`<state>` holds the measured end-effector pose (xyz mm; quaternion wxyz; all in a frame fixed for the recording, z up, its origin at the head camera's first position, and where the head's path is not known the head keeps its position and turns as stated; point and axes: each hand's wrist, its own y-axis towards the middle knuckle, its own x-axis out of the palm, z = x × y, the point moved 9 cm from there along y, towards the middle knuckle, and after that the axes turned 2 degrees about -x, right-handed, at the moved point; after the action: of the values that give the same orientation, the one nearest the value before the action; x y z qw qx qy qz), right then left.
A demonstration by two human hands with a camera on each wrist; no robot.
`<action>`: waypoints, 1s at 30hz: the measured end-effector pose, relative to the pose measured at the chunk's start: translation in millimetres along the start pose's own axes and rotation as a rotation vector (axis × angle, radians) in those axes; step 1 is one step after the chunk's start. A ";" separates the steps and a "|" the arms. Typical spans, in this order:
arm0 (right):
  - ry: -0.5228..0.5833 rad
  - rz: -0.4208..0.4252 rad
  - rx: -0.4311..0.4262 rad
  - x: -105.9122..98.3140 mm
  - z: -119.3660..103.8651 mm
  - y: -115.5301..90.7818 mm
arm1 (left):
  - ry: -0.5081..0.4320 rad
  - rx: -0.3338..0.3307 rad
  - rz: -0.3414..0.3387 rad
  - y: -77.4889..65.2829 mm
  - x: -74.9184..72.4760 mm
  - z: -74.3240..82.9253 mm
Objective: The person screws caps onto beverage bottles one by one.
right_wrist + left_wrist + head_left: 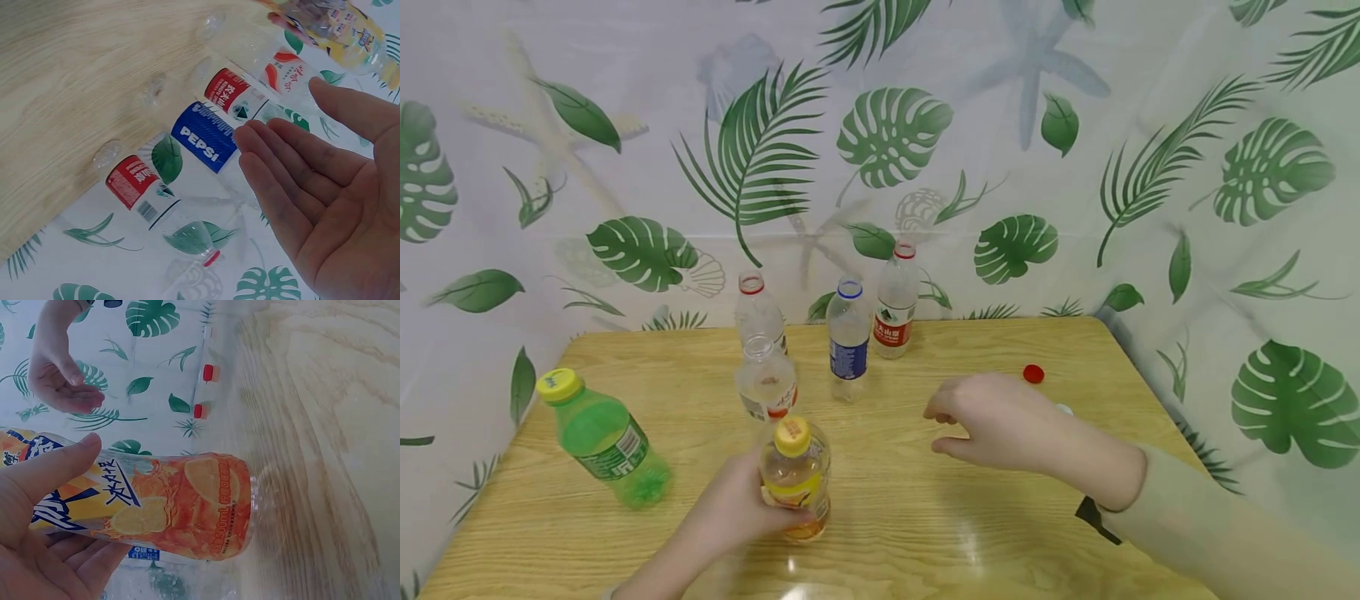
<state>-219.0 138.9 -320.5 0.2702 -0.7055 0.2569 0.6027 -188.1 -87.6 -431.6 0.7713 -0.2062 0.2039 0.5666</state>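
In the head view, your left hand point(741, 500) grips a yellow-capped drink bottle point(797, 483) over the near part of the bench point(887, 533), its thumb and fingers wrapped round opposite sides. Just behind that bottle is an uncapped clear bottle point(765, 379), with three more clear bottles point(848, 321) farther back. A green bottle point(613, 446) stands to the left. Your right hand point(992, 425) hangs empty, fingers slightly bent and side by side, near a red cap point(1033, 374).
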 end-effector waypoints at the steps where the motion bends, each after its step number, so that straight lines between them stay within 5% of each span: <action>1: 0.002 -0.005 0.007 0.9 1.3 -0.1 | 0.007 -0.011 0.012 -1.3 -4.3 -1.7; 19: 0.030 -0.015 0.007 11.6 14.9 -5.8 | 0.106 -0.035 0.216 -17.2 -71.0 -20.7; 30: 0.053 -0.051 0.031 22.9 24.3 -7.4 | 0.135 -0.105 0.325 -11.4 -93.5 -32.3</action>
<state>-227.9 160.2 -345.7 0.2896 -0.7234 0.2551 0.5725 -205.5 -182.3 -406.2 0.6422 -0.2481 0.2560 0.6786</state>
